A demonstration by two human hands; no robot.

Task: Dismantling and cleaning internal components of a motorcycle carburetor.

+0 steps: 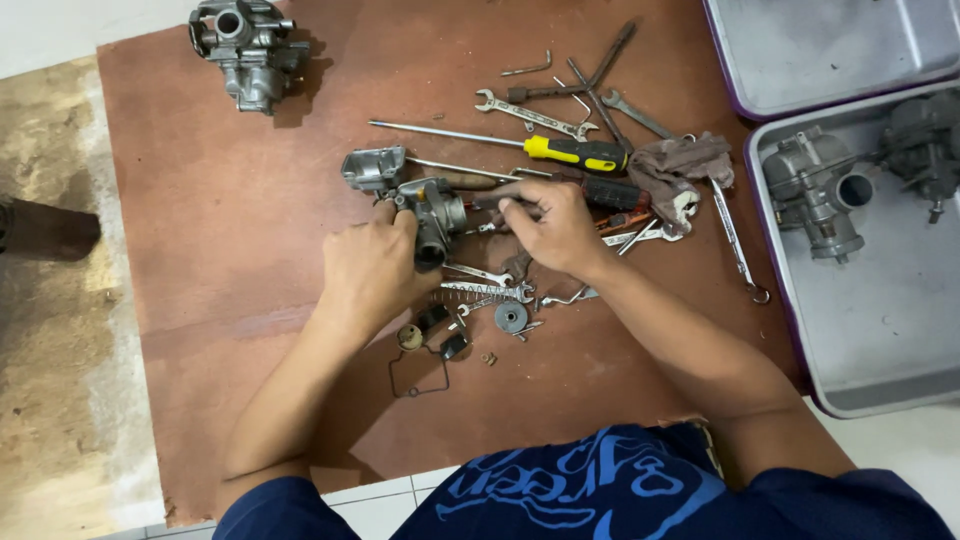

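The left hand (pixel 372 268) grips a grey metal carburetor body (pixel 436 215) at the middle of the brown board (pixel 220 200), fingers wrapped around its lower left side. The right hand (pixel 552 228), just at three o'clock of that body, has its fingers curled narrow over a dark tool handle (pixel 612 192); what the fingertips pinch I cannot tell. A detached float bowl (pixel 373 167) lies touching the body at eleven o'clock.

Carburetors count four: the one in hand, one (pixel 248 45) on the board toward eleven o'clock, and two in the lower grey tray (pixel 880 330) at three o'clock, a pale one (pixel 818 190) and a darker one (pixel 920 140). Trays count two (both grey with purple rims); the upper tray (pixel 820 50) sits at one o'clock.

At twelve to one o'clock lie one yellow-and-black screwdriver (pixel 570 152), at least three open-end wrenches, the nearest (pixel 530 115) beside the screwdriver, and one brown rag (pixel 680 165). At six o'clock of the hands are one coil spring (pixel 480 290), one round disc (pixel 511 317) and one thin black gasket loop (pixel 415 375).
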